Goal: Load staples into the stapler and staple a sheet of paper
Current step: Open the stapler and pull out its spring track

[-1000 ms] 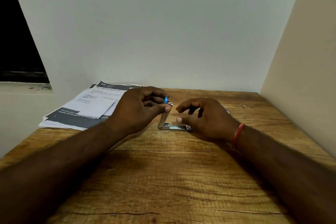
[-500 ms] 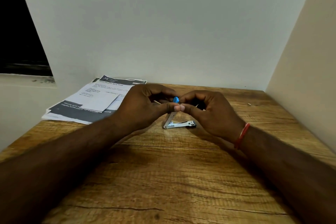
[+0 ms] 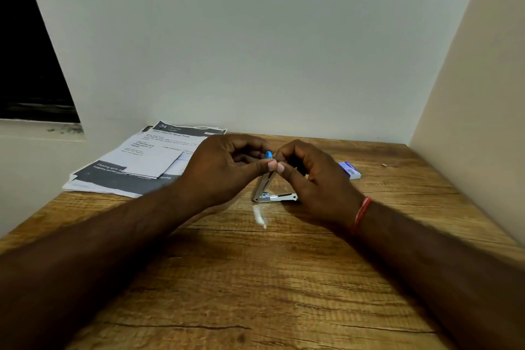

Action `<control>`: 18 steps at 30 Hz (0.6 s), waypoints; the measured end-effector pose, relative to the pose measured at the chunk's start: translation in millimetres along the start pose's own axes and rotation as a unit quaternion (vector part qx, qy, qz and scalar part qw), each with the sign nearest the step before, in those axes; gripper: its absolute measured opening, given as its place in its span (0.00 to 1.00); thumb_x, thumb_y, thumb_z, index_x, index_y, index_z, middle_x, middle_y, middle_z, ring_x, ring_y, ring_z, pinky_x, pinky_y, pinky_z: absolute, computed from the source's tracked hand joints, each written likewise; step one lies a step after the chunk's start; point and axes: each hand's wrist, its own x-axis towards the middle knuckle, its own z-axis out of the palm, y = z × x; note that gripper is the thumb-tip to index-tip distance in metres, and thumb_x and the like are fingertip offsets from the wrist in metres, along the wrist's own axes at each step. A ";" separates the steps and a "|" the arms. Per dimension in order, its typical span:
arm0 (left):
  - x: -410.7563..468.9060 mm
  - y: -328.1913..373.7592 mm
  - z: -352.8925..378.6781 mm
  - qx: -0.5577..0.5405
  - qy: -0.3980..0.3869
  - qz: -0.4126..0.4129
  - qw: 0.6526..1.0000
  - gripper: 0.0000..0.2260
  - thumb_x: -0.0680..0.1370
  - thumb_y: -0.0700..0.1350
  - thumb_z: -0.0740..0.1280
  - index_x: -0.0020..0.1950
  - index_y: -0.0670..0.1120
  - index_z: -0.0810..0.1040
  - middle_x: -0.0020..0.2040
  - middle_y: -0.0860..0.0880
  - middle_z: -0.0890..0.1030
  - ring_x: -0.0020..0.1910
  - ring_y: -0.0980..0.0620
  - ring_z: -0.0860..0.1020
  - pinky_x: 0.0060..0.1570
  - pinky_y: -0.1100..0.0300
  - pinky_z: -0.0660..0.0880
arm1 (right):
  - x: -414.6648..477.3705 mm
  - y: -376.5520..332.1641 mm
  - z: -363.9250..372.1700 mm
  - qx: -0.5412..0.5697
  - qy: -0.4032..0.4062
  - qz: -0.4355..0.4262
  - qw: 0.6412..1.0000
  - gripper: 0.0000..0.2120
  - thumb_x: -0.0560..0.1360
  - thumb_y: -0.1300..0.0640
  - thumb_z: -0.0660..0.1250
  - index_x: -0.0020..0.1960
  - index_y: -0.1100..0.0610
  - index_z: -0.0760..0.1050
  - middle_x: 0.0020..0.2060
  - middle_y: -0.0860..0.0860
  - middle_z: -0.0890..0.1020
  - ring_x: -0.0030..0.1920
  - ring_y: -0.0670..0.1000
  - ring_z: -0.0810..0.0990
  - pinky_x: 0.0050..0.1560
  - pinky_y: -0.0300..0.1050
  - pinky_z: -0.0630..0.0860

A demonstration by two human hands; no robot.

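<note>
Stapler point(image 3: 276, 196) end prob. behind R hand point(image 3: 315, 179)

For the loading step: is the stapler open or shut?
Open: the stapler has its arm raised off the base, left hand and right hand pinching it.

Opened metal stapler point(image 3: 267, 189); papers point(image 3: 147, 159) left

We see a wooden table point(image 3: 255, 293) with the opened stapler point(image 3: 274, 197) resting on it. Printed papers point(image 3: 136, 167) lie back-left of the stapler, a small blue-and-white box point(image 3: 350, 170) to its right, a pale blurred strip point(image 3: 259, 216) just in front.
</note>
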 end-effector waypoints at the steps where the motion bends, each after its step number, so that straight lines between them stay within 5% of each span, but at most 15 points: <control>1: 1.0 -0.9 -1.5 -0.006 0.005 -0.005 1.000 0.10 0.75 0.43 0.85 0.55 0.45 0.90 0.49 0.47 0.92 0.51 0.48 0.91 0.53 0.64 0.85 | 0.1 3.0 -0.7 -0.007 0.001 0.002 1.000 0.02 0.86 0.55 0.70 0.54 0.51 0.80 0.46 0.48 0.83 0.47 0.49 0.81 0.46 0.47 0.78; 4: 4.9 -4.8 -10.4 -0.003 0.010 -0.012 1.000 0.11 0.76 0.44 0.85 0.55 0.45 0.89 0.48 0.47 0.92 0.49 0.46 0.92 0.53 0.56 0.88 | 0.2 15.1 -6.0 0.004 0.004 0.033 0.999 0.03 0.87 0.56 0.69 0.55 0.49 0.79 0.46 0.46 0.83 0.46 0.45 0.79 0.47 0.44 0.77; 10: 11.8 -16.0 -34.6 0.109 -0.049 -0.009 0.993 0.12 0.74 0.47 0.87 0.52 0.51 0.87 0.45 0.54 0.91 0.43 0.56 0.90 0.48 0.65 0.83 | 3.8 33.8 -22.5 0.000 -0.016 0.069 0.998 0.03 0.85 0.57 0.71 0.54 0.50 0.82 0.48 0.44 0.85 0.47 0.38 0.82 0.47 0.28 0.74; 14: 11.5 -20.6 -39.8 0.122 -0.124 -0.019 0.985 0.17 0.71 0.45 0.89 0.56 0.55 0.88 0.48 0.55 0.91 0.39 0.54 0.88 0.47 0.60 0.84 | 3.1 38.5 -27.8 0.023 -0.027 0.085 0.996 0.04 0.85 0.60 0.71 0.55 0.53 0.83 0.45 0.44 0.86 0.43 0.36 0.81 0.45 0.28 0.75; 18: 5.8 -24.0 -31.6 0.163 -0.171 0.003 0.972 0.20 0.70 0.53 0.89 0.60 0.61 0.89 0.52 0.62 0.90 0.44 0.55 0.89 0.47 0.63 0.85 | 2.5 35.8 -26.8 0.034 -0.040 0.086 0.995 0.03 0.85 0.60 0.71 0.55 0.53 0.83 0.45 0.46 0.88 0.43 0.38 0.83 0.45 0.30 0.76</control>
